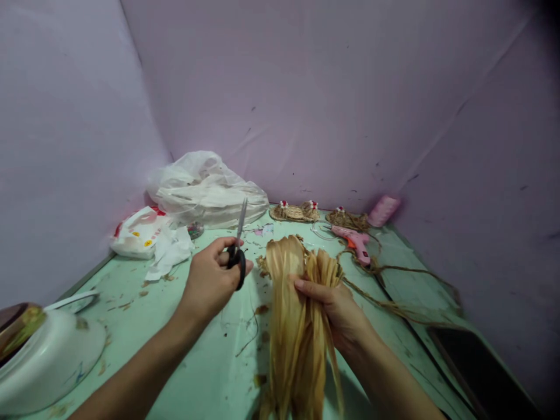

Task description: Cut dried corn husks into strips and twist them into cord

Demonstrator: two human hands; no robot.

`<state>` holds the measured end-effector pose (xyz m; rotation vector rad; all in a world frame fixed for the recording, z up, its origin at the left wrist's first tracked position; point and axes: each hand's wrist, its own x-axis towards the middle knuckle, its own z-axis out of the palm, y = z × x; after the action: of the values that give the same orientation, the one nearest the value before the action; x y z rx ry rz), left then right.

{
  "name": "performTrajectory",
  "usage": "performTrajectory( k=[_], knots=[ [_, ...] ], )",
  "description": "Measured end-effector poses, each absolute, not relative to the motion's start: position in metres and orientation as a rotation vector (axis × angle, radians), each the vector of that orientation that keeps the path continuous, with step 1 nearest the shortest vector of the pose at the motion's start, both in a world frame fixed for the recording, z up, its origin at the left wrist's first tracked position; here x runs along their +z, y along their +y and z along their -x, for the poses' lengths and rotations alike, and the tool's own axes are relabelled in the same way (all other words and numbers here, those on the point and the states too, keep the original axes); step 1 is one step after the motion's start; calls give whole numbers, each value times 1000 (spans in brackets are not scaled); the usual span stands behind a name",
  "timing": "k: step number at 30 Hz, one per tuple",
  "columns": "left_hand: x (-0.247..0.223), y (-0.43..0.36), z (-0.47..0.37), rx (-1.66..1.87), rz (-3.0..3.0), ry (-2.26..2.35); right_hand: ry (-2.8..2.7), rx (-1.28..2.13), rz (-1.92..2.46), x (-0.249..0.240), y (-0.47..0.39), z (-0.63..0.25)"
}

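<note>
Black-handled scissors (237,260) are in my left hand (213,276), fingers through the loops, blades pointing up and away. My right hand (339,309) grips a bundle of dry tan husk strips (286,315) near its upper part, thumb across the front. The strips hang down toward the table's near edge. A small gap separates the scissors from the bundle, which lies to their right. Some of my right hand's fingers are hidden behind the strips.
A white plastic bag (207,189), a tissue pack (139,233) and a white bowl (52,356) are at left. Woven slippers (295,212), a pink glue gun (356,240), pink thread (384,210), brown cord (389,303) and a dark flat device (476,367) lie right.
</note>
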<state>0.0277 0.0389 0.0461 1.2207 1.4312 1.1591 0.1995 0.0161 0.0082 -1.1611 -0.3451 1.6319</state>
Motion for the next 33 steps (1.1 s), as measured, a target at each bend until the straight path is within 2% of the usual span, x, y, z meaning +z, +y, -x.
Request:
performTrajectory(
  k=[7, 14, 19, 26, 29, 33],
  knots=[
    [26, 32, -47, 919, -1110, 1314, -408, 1713, 1076, 15, 12, -199],
    [29, 25, -50, 887, -1043, 1114, -603, 1711, 970, 8, 5, -190],
    [34, 32, -42, 923, -1009, 1169, -552, 1707, 1031, 12, 7, -195],
    [45, 53, -11, 1147, -1059, 1277, -410, 1626, 1195, 3, 17, -203],
    [49, 53, -6, 1098, -1049, 1266, -501, 1600, 1250, 0, 19, -205],
    [51, 43, -16, 989, -1071, 1256, -725, 1339, 1334, 7, 17, -211]
  ],
)
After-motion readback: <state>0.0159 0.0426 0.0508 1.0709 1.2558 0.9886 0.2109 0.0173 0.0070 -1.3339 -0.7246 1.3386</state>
